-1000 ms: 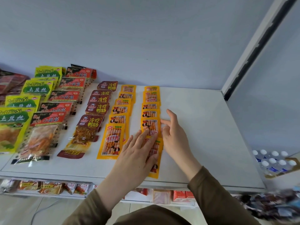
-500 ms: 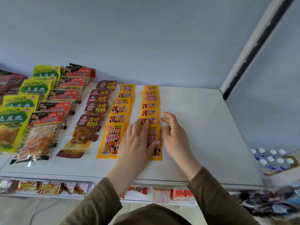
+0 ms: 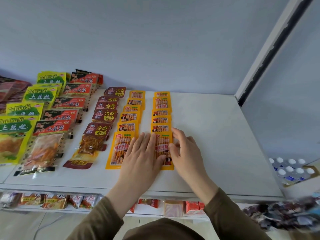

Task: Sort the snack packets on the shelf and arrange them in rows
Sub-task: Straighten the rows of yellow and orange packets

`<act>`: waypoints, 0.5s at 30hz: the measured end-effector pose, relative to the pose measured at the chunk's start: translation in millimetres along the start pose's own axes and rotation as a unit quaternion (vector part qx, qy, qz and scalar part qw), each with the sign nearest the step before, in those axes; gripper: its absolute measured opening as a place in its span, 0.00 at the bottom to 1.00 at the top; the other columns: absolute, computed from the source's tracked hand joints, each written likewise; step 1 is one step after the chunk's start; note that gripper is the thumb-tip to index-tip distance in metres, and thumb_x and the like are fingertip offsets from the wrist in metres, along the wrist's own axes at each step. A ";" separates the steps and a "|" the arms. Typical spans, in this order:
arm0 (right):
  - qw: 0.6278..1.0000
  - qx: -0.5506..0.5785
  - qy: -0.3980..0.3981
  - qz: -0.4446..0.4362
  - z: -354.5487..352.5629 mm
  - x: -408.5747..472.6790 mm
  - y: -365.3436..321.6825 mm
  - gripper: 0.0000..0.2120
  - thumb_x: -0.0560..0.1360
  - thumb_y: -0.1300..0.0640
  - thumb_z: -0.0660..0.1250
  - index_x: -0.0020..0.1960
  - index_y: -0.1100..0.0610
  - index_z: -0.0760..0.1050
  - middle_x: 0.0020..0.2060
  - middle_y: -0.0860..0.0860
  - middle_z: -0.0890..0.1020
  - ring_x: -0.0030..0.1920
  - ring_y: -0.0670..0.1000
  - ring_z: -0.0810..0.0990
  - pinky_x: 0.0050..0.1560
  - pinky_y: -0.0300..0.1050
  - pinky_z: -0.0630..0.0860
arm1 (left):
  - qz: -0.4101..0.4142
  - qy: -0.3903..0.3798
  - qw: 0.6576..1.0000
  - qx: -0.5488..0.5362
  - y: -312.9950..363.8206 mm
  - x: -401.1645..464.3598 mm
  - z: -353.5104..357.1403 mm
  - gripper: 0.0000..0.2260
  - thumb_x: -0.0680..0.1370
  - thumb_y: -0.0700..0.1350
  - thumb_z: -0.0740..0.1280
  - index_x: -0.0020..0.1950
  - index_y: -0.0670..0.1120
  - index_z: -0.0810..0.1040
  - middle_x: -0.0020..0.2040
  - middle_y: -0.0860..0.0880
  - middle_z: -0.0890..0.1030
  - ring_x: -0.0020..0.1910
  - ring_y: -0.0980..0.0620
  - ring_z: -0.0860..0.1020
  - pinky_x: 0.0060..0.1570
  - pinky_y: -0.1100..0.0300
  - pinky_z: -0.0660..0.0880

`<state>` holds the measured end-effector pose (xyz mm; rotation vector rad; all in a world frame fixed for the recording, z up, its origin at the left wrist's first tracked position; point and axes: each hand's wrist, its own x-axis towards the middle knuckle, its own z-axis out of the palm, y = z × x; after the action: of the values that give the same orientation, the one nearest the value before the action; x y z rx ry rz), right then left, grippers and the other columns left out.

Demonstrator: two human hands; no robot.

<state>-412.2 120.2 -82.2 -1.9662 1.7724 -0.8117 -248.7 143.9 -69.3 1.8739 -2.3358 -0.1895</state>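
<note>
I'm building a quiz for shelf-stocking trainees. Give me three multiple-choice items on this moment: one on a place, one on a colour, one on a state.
1. Where is the shelf bare?
A. right part
B. left part
C. back left corner

2. What colour is the front packet under both hands?
A. green
B. orange-yellow
C. dark red

3. How does the left hand lie?
A. fist
B. pinching a packet in the air
C. flat, fingers straight

Key: 1 A, no packets lie right of the right hand; 2 B, it matches the two orange-yellow rows; 3 C, its fingers press flat on the packets.
</note>
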 end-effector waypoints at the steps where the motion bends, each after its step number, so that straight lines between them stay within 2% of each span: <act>1: 1.000 0.002 0.004 -0.001 -0.3 0.2 -0.7 0.23 0.83 0.50 0.60 0.77 0.48 0.63 0.64 0.45 0.79 0.59 0.45 0.74 0.55 0.36 0.73 | 0.001 0.000 1.000 0.001 -0.6 1.0 -0.2 0.37 0.80 0.67 0.39 0.85 0.48 0.46 0.85 0.50 0.52 0.84 0.52 0.43 0.76 0.57 0.31; 4: 1.000 0.011 0.014 -0.007 -3.2 2.7 -0.4 0.22 0.83 0.50 0.62 0.76 0.49 0.65 0.63 0.45 0.79 0.59 0.46 0.77 0.56 0.39 0.76 | 0.003 0.001 1.000 -0.003 -3.3 1.3 -2.0 0.36 0.82 0.67 0.43 0.85 0.49 0.46 0.85 0.51 0.52 0.83 0.52 0.43 0.75 0.58 0.30; 7: 1.000 0.006 0.022 -0.009 -4.2 6.6 -0.5 0.22 0.82 0.50 0.63 0.75 0.50 0.66 0.63 0.46 0.79 0.58 0.47 0.78 0.56 0.39 0.75 | 0.016 0.004 1.000 -0.009 -7.7 2.2 -2.7 0.37 0.80 0.69 0.42 0.85 0.51 0.45 0.85 0.52 0.51 0.83 0.52 0.43 0.75 0.58 0.30; 10: 0.997 -0.025 0.059 -0.035 -6.5 15.0 -3.9 0.22 0.82 0.49 0.63 0.74 0.52 0.67 0.66 0.48 0.76 0.64 0.49 0.72 0.64 0.45 0.74 | 0.012 0.035 0.998 -0.049 -27.4 8.1 -11.4 0.35 0.81 0.69 0.43 0.85 0.54 0.45 0.85 0.52 0.50 0.83 0.53 0.44 0.77 0.58 0.35; 12: 0.995 -0.040 0.067 -0.070 -6.4 24.0 -10.7 0.23 0.82 0.47 0.61 0.75 0.52 0.67 0.70 0.49 0.72 0.70 0.51 0.67 0.70 0.48 0.69 | -0.004 0.062 0.997 -0.052 -51.4 13.3 -17.7 0.33 0.82 0.66 0.45 0.85 0.55 0.48 0.85 0.51 0.52 0.84 0.50 0.46 0.80 0.54 0.40; 15: 0.990 -0.094 0.002 -0.106 4.1 36.5 -22.8 0.27 0.83 0.42 0.56 0.79 0.48 0.61 0.79 0.49 0.61 0.79 0.54 0.55 0.76 0.53 0.59 | -0.034 0.028 0.999 -0.019 -77.7 19.2 -19.2 0.31 0.83 0.65 0.42 0.85 0.57 0.45 0.85 0.49 0.47 0.84 0.47 0.41 0.81 0.46 0.40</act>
<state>-390.4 87.1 -65.0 -2.3075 1.7175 -0.7363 -174.7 108.1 -64.3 1.9181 -2.2180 -0.1851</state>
